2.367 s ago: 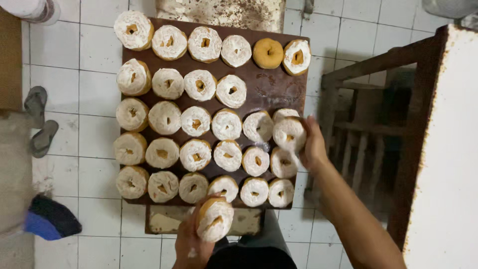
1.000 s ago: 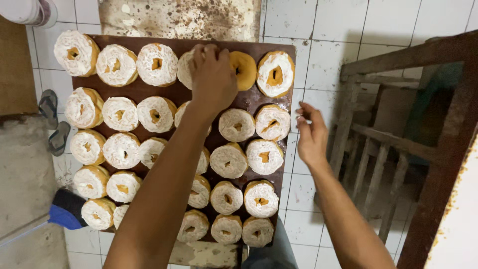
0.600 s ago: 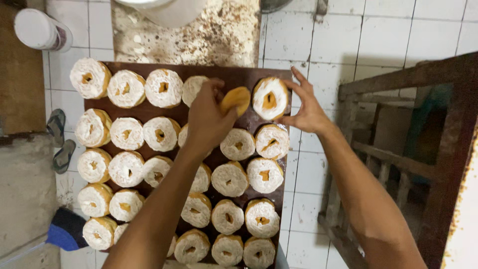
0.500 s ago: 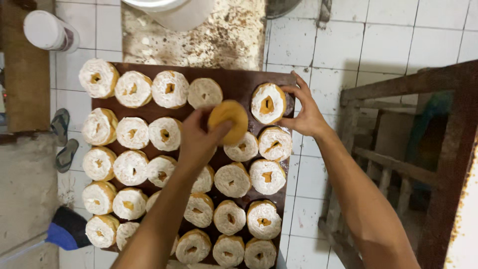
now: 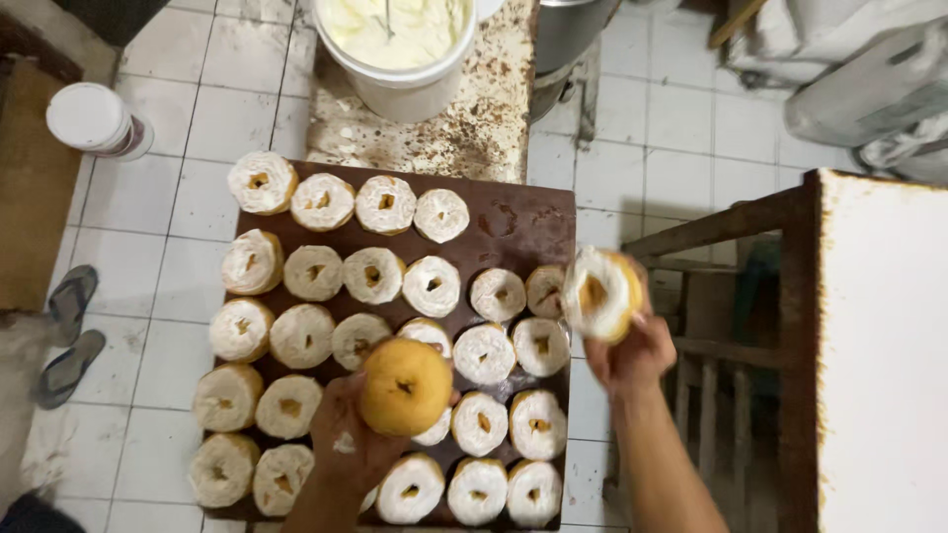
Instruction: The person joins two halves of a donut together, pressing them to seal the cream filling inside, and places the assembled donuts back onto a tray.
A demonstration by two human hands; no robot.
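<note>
Left hand (image 5: 351,444) clamps a plain doughnut (image 5: 405,387) over the tray (image 5: 513,222); right hand (image 5: 632,355) grips a frosted doughnut (image 5: 597,294) beside it; nearly all the others are iced.

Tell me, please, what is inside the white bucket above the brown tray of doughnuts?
The white bucket holds pale cream, with a thin utensil handle standing in it. How deep the cream goes and the utensil's lower end are hidden beneath the cream.

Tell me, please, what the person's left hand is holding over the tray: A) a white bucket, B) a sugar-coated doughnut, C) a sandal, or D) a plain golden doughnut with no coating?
D: the left hand holds a bare golden doughnut, while the doughnuts lying on the brown tray are white-coated.
</note>
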